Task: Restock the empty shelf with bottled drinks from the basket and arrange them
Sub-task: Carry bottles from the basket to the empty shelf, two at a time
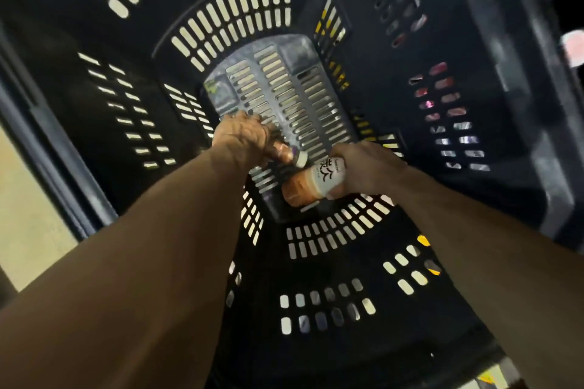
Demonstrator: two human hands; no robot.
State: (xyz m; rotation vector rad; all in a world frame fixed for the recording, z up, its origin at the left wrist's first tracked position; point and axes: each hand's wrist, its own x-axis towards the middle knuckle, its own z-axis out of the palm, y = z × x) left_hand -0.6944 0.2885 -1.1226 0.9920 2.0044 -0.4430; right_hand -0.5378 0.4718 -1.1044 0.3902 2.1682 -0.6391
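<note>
L hand [243,136]: gripping a white-capped bottle [289,155] deep in basket [331,262].
R hand [363,167]: wrapping round orange bottle [311,185], lying sideways.

You are looking straight down into a deep black basket [363,265] whose walls are cut with rows of slots. Its slotted grey floor [284,85] carries the load. At the near end of that floor an orange bottle with a white label [311,185] lies on its side. Beside it a second bottle with a white cap [298,158] shows only in part; whether it touches the floor you cannot tell
</note>
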